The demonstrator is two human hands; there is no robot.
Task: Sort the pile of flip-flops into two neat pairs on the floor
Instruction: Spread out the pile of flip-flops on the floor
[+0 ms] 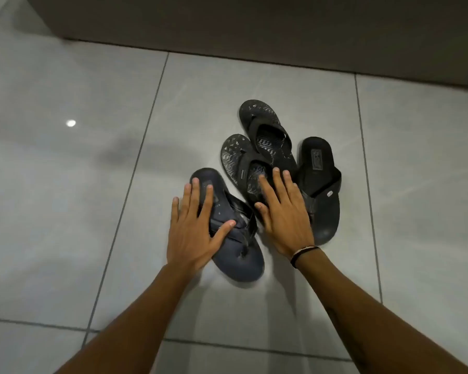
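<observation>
Four flip-flops bunched on the grey tiled floor (65,211). Left hand (191,233), grip spread flat, presses the dark navy smooth flip-flop (241,261); right hand (284,214), grip spread, rests on a black patterned flip-flop (231,155). Recommend sliding the navy one clear, beside its black smooth match (323,184)

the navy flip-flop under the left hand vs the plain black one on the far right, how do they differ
The navy blue flip-flop looks dark blue; the plain black flip-flop is black. The navy one lies apart at the left of the group, with the left hand flat on it; the black one lies at the right edge, against a patterned black flip-flop, and no hand is on it. Both lie strap-up on the grey tiled floor, heels away from the person.
</observation>
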